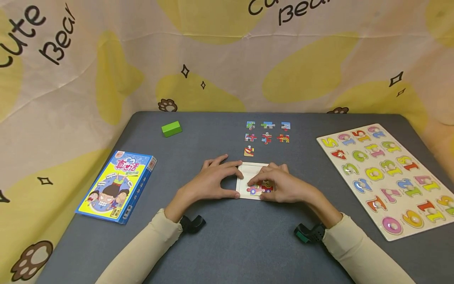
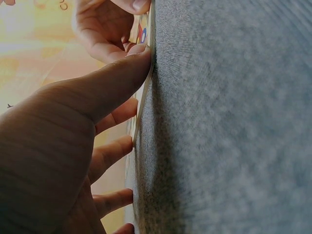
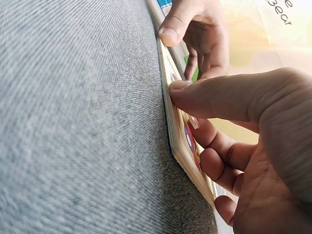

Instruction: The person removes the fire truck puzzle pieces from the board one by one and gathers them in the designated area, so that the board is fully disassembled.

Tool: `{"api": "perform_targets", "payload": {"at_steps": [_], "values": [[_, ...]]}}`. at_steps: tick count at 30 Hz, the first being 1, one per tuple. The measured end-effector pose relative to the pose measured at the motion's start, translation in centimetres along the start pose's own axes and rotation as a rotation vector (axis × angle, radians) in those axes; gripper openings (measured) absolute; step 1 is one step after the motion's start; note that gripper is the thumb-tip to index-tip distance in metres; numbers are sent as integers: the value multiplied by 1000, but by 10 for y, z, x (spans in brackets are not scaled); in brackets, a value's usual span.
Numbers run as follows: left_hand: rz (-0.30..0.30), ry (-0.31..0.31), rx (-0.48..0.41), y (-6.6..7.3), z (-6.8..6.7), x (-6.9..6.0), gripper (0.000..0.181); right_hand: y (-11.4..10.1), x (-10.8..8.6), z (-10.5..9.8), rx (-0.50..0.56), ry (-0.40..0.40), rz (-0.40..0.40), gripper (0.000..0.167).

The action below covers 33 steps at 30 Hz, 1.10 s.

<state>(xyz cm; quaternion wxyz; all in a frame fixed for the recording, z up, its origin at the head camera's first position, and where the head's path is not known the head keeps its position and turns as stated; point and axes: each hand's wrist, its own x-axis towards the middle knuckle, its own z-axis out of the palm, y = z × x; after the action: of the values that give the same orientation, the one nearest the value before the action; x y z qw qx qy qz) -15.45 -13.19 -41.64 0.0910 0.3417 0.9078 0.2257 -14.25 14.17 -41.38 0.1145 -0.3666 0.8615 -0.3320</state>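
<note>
Between the hands lies a small pale puzzle tray point(image 1: 250, 170), with joined jigsaw pieces point(image 1: 253, 191) showing a colourful vehicle along its near side. My left hand point(image 1: 219, 179) touches the tray's left side, its thumb at the near corner and its other fingers spread along the edge. Over the tray's right part, my right hand point(image 1: 283, 184) has bent fingers and holds a small jigsaw piece point(image 3: 195, 123) at the fingertips. The right thumb point(image 3: 183, 92) rests at the tray's near edge. The right hand hides part of the picture.
Several loose jigsaw pieces point(image 1: 267, 138) lie in rows beyond the tray. A green block point(image 1: 172, 129) sits at the back left. A blue and yellow card box point(image 1: 115, 187) lies on the left, and a number board point(image 1: 386, 177) with knobbed pieces on the right.
</note>
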Motion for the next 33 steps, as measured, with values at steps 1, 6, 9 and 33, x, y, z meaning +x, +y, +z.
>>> {"api": "perform_targets", "payload": {"at_steps": [1, 6, 9, 33], "values": [[0, 0, 1, 0, 0, 0, 44, 0, 0, 0, 1, 1, 1, 40], [2, -1, 10, 0, -3, 2, 44, 0, 1, -2, 11, 5, 3, 40], [-5, -7, 9, 1, -4, 2, 45, 2, 1, -2, 25, 13, -5, 40], [-19, -9, 7, 3, -1, -2, 46, 53, 10, -33, 45, 216, 101, 41]]}}
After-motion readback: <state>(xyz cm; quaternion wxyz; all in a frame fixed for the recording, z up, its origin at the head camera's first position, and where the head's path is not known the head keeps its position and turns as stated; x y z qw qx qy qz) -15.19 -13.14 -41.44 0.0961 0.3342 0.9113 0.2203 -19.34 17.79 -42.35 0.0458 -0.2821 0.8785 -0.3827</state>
